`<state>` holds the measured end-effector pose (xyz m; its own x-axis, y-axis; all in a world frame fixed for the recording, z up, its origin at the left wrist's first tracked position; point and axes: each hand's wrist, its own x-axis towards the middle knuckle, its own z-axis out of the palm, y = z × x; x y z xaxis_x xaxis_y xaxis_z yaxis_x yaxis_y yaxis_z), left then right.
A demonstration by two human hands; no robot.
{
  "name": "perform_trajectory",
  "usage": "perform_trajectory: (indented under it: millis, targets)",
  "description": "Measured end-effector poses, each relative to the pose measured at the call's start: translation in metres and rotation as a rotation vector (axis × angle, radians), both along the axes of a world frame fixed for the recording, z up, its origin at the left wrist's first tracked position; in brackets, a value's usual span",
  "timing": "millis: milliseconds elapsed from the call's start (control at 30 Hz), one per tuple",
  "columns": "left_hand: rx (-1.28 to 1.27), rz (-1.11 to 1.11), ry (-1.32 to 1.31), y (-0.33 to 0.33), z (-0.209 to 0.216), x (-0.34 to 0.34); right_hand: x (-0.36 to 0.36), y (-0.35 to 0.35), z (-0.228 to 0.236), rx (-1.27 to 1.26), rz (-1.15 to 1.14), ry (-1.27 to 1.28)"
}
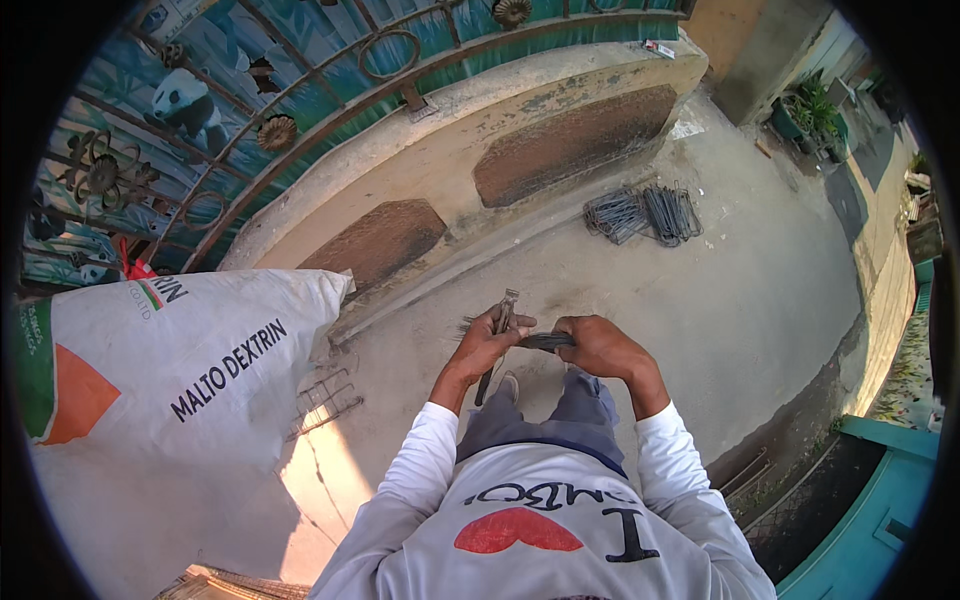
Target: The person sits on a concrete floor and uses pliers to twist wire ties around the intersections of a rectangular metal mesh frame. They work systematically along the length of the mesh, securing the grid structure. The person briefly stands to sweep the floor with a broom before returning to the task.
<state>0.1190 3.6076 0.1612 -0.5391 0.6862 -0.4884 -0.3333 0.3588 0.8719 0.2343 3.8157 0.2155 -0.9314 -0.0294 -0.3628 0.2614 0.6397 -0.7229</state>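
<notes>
My left hand point(482, 350) is closed around a pair of metal pincers point(511, 299), their head pointing away from me and a dark handle hanging below the palm. Thin wire ends stick out to the left of that hand. A bundle of dark tie wire point(545, 341) spans the gap between my hands in front of my waist. My right hand point(602, 348) grips the bundle's right end, fingers curled round it. How the left fingers share the pincers and the wire is partly hidden.
Two stacks of bent steel stirrups point(645, 214) lie on the concrete by the low wall point(455, 115). A large white sack point(190, 370) stands at left beside a small wire frame point(325, 402). Potted plants point(810, 112) are at far right; a turquoise gate point(880, 510) is at lower right.
</notes>
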Motion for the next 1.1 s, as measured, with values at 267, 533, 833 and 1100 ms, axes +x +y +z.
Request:
perform_trajectory:
  millis: [267,533,833,1100]
  targets:
    - [0.131,0.601,-0.188,0.064,-0.06,-0.032,0.02,0.083,-0.033,0.011,-0.126,-0.166]
    - [0.022,0.865,-0.433,0.122,-0.121,-0.032,0.067,0.166,-0.088,0.028,-0.306,-0.303]
    - [-0.06,0.804,-0.332,0.2,-0.117,-0.003,0.039,0.15,-0.078,-0.152,-0.343,-0.29]
    - [-0.195,0.68,0.2,0.219,-0.142,0.026,0.025,0.144,-0.121,-0.254,-0.337,-0.196]
